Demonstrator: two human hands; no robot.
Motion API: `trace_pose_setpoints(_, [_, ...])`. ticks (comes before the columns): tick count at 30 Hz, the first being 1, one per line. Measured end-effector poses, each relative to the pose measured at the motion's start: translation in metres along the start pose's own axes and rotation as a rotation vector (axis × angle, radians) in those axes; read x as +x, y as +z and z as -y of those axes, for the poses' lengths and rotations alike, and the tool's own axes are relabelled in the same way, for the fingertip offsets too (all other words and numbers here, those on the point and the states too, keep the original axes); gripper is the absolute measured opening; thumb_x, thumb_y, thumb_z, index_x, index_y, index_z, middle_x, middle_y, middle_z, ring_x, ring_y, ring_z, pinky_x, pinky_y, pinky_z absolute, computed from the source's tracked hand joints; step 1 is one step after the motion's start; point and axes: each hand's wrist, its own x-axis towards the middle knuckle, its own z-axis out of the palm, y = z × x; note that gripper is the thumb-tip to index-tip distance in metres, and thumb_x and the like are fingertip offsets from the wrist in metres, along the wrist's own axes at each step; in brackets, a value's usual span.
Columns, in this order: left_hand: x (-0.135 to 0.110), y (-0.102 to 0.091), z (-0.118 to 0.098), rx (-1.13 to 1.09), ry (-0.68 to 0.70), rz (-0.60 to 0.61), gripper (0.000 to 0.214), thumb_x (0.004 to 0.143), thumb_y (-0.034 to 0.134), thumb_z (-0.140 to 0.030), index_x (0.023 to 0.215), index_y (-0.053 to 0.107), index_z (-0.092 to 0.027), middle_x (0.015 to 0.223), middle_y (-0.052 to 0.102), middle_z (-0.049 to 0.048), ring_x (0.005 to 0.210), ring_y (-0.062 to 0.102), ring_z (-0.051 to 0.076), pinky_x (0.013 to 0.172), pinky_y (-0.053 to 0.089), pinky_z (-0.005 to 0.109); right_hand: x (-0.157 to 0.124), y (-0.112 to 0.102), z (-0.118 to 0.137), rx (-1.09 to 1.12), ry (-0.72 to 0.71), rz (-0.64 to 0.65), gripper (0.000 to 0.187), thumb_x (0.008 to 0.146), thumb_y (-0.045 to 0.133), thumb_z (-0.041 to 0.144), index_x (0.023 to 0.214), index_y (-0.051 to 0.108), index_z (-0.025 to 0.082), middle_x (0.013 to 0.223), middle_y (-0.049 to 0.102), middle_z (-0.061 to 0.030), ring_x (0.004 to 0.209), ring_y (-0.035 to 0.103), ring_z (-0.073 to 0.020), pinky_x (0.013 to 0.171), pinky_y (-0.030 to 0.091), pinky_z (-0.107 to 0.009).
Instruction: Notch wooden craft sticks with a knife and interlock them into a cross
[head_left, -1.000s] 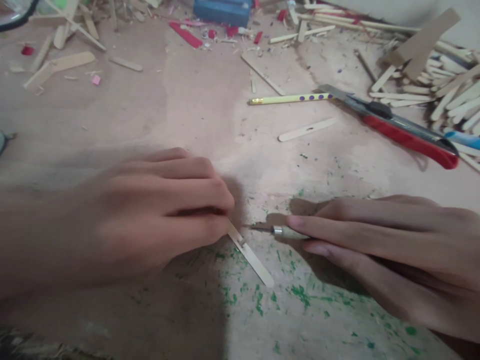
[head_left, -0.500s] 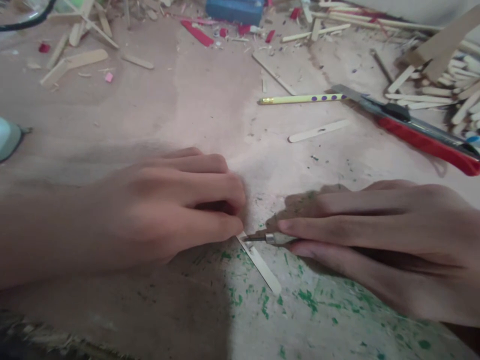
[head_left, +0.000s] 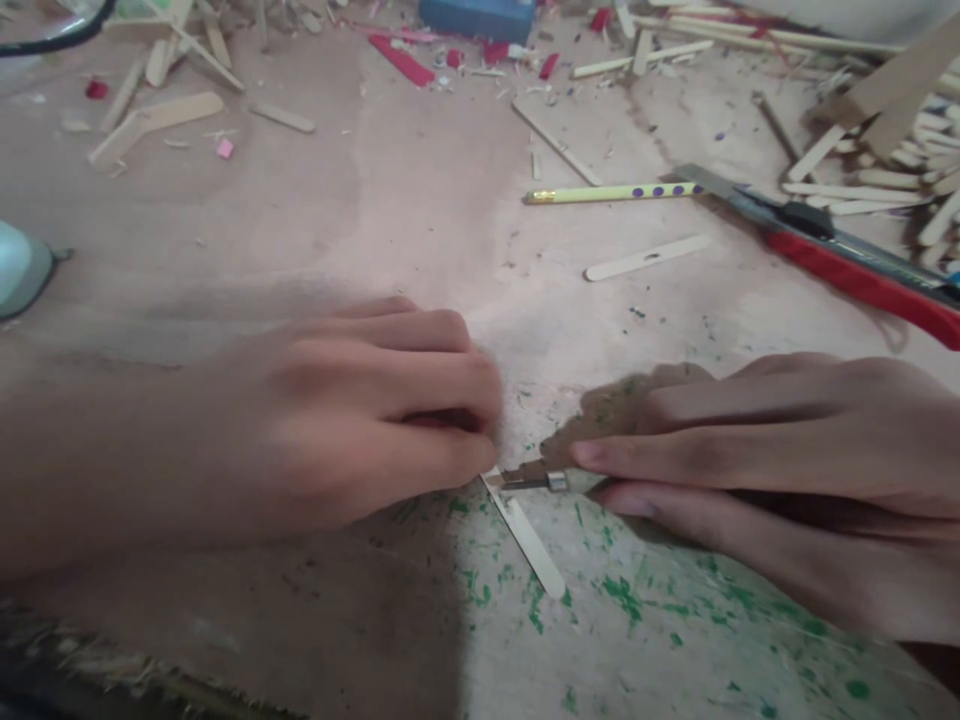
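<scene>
Left hand (head_left: pixel 382 415) is spanning middle left, right hand (head_left: pixel 780 455) is lying at lower right, notched stick (head_left: pixel 534 550) is slanting below centre, left grip is pinning its upper end, right grip is pinching a slim metal-tipped tool (head_left: pixel 555 482).

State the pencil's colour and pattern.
The pencil is pale yellow with purple dots, as the head view shows best.

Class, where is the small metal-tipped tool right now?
In the head view, the small metal-tipped tool is right of centre, held in the right hand, its tip at the notched wooden stick beside the left hand.
</scene>
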Motion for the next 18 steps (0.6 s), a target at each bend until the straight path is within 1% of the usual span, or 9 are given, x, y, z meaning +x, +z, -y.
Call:
trace_pose_setpoints(2, [0.0001, -0.0005, 0.0006, 0.002, -0.006, -0.005, 0.033, 0.124, 0.049, -0.017, 0.11, 0.078, -0.025, 0.121, 0.085, -0.004, 0.113, 0.078, 0.018, 0.104, 0.062, 0.032, -0.0001, -0.0003, -0.0005, -0.022, -0.002, 0.011, 0.02, 0.113, 0.071, 0.021, 0.125, 0.086, 0.027, 0.104, 0.088, 0.0007, 0.076, 0.081, -0.0121, 0.058, 0.06, -0.025])
trace_pose_setpoints(4, [0.0008, -0.0014, 0.0022, 0.006, 0.032, -0.005, 0.032, 0.123, 0.051, -0.016, 0.11, 0.079, -0.025, 0.12, 0.085, -0.0031, 0.111, 0.079, 0.018, 0.102, 0.063, 0.033, -0.0003, -0.0007, -0.0013, -0.043, -0.016, 0.014, 0.022, 0.114, 0.068, 0.021, 0.126, 0.085, 0.027, 0.098, 0.085, 0.0003, 0.07, 0.077, -0.0128, 0.054, 0.057, -0.028])
trace_pose_setpoints(6, [0.0016, -0.0024, 0.0043, 0.008, 0.053, -0.008, 0.033, 0.122, 0.05, -0.016, 0.11, 0.079, -0.024, 0.119, 0.085, -0.0022, 0.11, 0.079, 0.018, 0.1, 0.064, 0.034, -0.0007, -0.0013, -0.0017, -0.046, -0.028, 0.028, 0.024, 0.113, 0.067, 0.019, 0.128, 0.085, 0.025, 0.094, 0.083, -0.0005, 0.07, 0.076, -0.014, 0.054, 0.056, -0.03])
trace_pose_setpoints(9, [0.0025, -0.0031, 0.0074, 0.01, 0.048, -0.001, 0.034, 0.122, 0.049, -0.015, 0.109, 0.08, -0.024, 0.119, 0.086, -0.0016, 0.11, 0.08, 0.019, 0.099, 0.065, 0.034, -0.0013, -0.0018, -0.0004, -0.014, -0.026, 0.039, 0.022, 0.113, 0.069, 0.02, 0.129, 0.085, 0.024, 0.094, 0.083, -0.0006, 0.073, 0.078, -0.0143, 0.056, 0.057, -0.029])
trace_pose_setpoints(12, [0.0027, -0.0018, 0.0087, 0.01, 0.126, -0.002, 0.029, 0.121, 0.054, -0.016, 0.111, 0.08, -0.023, 0.12, 0.085, -0.0002, 0.11, 0.08, 0.019, 0.097, 0.064, 0.033, -0.0016, -0.001, 0.0017, -0.009, -0.002, 0.011, 0.021, 0.113, 0.07, 0.018, 0.126, 0.085, 0.025, 0.092, 0.082, 0.0018, 0.068, 0.075, -0.0102, 0.053, 0.054, -0.026])
trace_pose_setpoints(13, [0.0024, -0.0011, 0.0081, 0.009, 0.123, -0.003, 0.028, 0.121, 0.054, -0.017, 0.111, 0.08, -0.023, 0.12, 0.085, -0.0001, 0.111, 0.08, 0.019, 0.097, 0.064, 0.033, -0.0016, -0.0005, 0.0021, -0.015, -0.001, 0.004, 0.021, 0.113, 0.07, 0.018, 0.125, 0.085, 0.026, 0.091, 0.082, 0.0024, 0.066, 0.074, -0.0094, 0.053, 0.053, -0.026])
trace_pose_setpoints(18, [-0.0001, 0.0009, -0.0005, 0.004, -0.038, -0.009, 0.034, 0.123, 0.05, -0.018, 0.109, 0.08, -0.026, 0.121, 0.085, -0.0031, 0.113, 0.079, 0.018, 0.102, 0.064, 0.032, -0.0023, 0.0009, 0.0011, -0.064, -0.028, 0.026, 0.023, 0.115, 0.066, 0.022, 0.13, 0.084, 0.026, 0.095, 0.082, 0.0004, 0.065, 0.072, -0.0108, 0.051, 0.053, -0.029])
